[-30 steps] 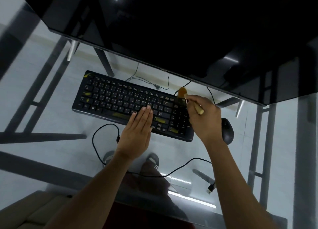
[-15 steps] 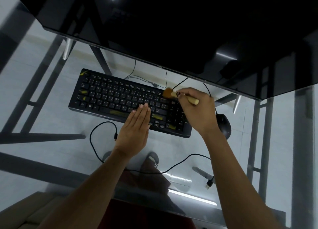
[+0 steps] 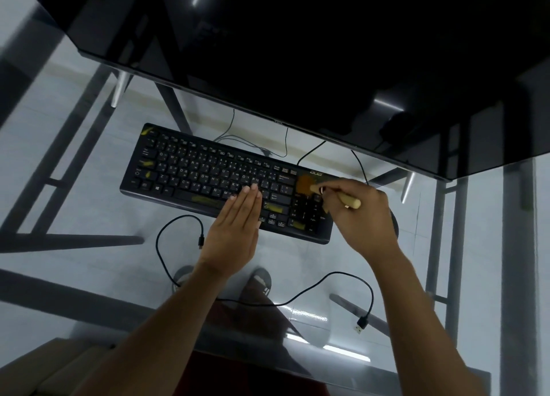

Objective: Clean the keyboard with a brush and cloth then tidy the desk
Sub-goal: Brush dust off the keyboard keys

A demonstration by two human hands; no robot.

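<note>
The right hand [image 3: 361, 214] grips a brush [image 3: 324, 191], bristles on the right end of the keyboard [image 3: 208, 181]. The left hand [image 3: 235, 226] lies flat, fingers straight, pressing the near keys. If it lifts, brushing may slide the keyboard on the glass bench [image 3: 74, 261]. The loose cable [image 3: 297, 294] nearby could snag. No containers show.

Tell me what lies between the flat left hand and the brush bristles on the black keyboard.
Only black keys and a yellow-marked key, in the head view.
</note>
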